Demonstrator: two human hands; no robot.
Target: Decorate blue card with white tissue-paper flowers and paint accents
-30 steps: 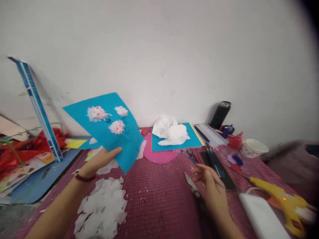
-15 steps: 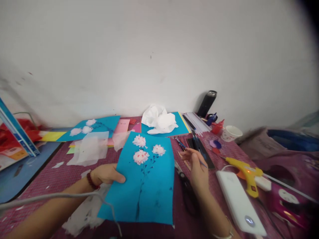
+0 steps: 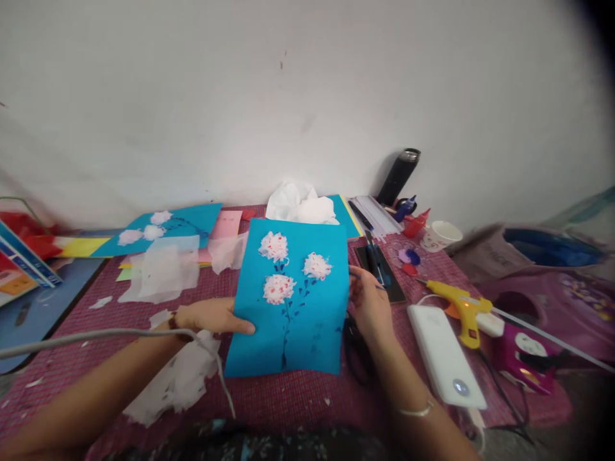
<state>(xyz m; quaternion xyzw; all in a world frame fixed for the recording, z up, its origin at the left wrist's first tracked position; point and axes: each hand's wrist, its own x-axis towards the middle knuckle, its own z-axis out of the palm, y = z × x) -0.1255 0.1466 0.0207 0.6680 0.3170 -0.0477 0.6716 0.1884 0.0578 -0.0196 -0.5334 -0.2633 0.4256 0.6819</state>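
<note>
A blue sheet of paper [image 3: 254,355] is held up before me, tilted over the table. Three puffy white flowers with red specks [image 3: 278,289] sit on it, above dark painted stems and leaves. My left hand [image 3: 216,317] grips its left edge, thumb on the front and fingers hidden behind. At the right edge, my right hand [image 3: 372,310] has its fingers closed round a thin paintbrush [image 3: 381,287]; whether they also grip the paper I cannot tell. Black-handled scissors [image 3: 356,352] lie partly hidden beside that hand.
A second flower picture [image 3: 192,221] and tissue sheets [image 3: 166,275] lie left. Crumpled white tissue [image 3: 302,205] is behind. At right are a black flask [image 3: 400,176], a paper cup [image 3: 441,235], a yellow glue gun [image 3: 456,298] and a white power bank [image 3: 444,358]. A grey cable [image 3: 106,334] crosses my left arm.
The blue sheet has come up and slightly right, turned more upright. My right hand has moved in against its right edge, still with the paintbrush. The view has shifted a little.
</note>
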